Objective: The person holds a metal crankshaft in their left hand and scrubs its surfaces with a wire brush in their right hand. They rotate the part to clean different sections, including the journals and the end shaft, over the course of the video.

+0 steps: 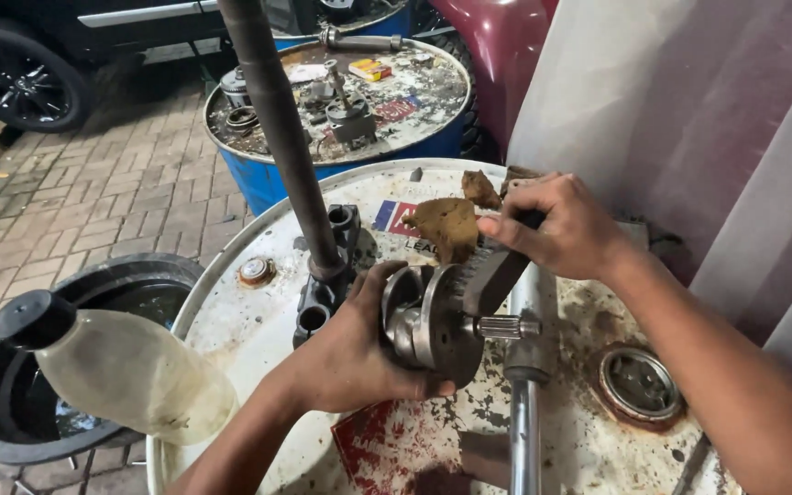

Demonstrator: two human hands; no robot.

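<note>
My left hand (346,353) grips a round steel machine part (433,321) with a disc-shaped body and a splined stub shaft pointing right, held just above the white drum top (249,321). My right hand (561,229) holds a dark wire brush (497,270) by its handle, its bristles pressed against the part's upper edge. Brown, dirty rag pieces (446,225) lie just behind the brush.
A dark steel shaft (281,128) stands in a black block (327,280) left of my hands. A metal tube (524,403) lies across the drum. A capped plastic bottle (121,367) and black basin (11,412) sit left. A blue drum (258,179) carries parts behind.
</note>
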